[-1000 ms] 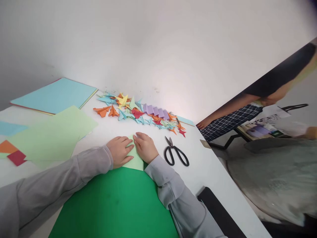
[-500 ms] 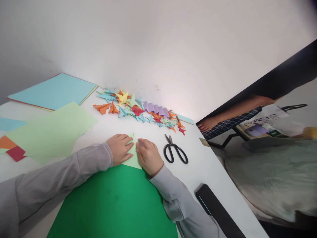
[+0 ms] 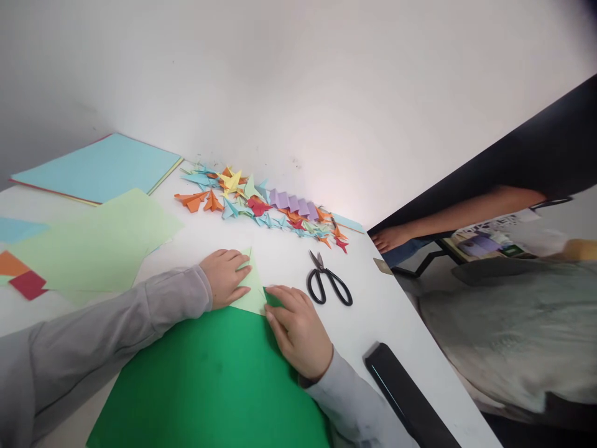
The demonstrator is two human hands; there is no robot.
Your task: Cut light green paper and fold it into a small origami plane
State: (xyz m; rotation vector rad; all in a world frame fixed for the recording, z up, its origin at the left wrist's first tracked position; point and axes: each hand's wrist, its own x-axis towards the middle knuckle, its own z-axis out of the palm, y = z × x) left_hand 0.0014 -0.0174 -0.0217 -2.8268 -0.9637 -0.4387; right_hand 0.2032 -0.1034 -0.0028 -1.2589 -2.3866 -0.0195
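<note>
A folded light green paper (image 3: pixel 253 289) with a pointed top lies at the far edge of the green mat (image 3: pixel 209 379). My left hand (image 3: pixel 226 279) rests flat on the paper's left part, fingers spread, covering some of it. At its lower right edge is my right hand (image 3: pixel 301 330), with bent fingers apart from the thumb and the green mat showing between them. The fingertips meet the paper's edge; whether they press on it I cannot tell. Black-handled scissors (image 3: pixel 329 280) lie to the right with blades slightly apart.
Colourful folded paper pieces (image 3: pixel 261 205) lie in a long pile along the wall. Blue sheets (image 3: pixel 102 165) are stacked at far left, with light green sheets (image 3: pixel 97 242) nearer. At right are a black oblong case (image 3: pixel 405 392) and another person's arm (image 3: pixel 433 221).
My right hand has moved down and right along the paper's edge, and its thumb and fingers have parted. My left hand stays in place. The other person's arm has shifted slightly.
</note>
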